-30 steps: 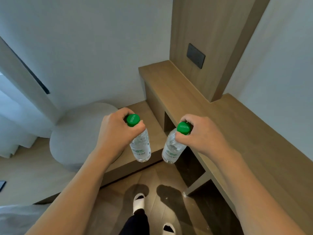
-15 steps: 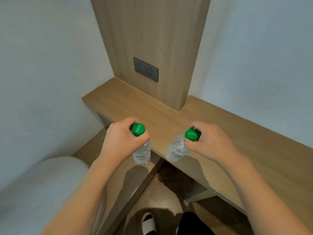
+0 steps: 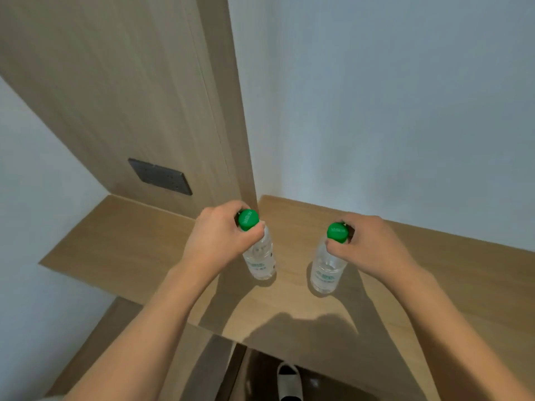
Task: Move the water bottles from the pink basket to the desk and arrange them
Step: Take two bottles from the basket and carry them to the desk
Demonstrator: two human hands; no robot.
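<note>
Both forearms are bare from the bottom edge of the view up to the wrists, with no sleeve or cuff showing on either. The left hand [image 3: 220,241] and the right hand [image 3: 373,244] are bare too: no glove, ring, watch or band can be seen on them. Low down, between the arms, one foot wears a pale open-toed slipper [image 3: 289,383] with a dark inside; the leg above it is out of view.
</note>
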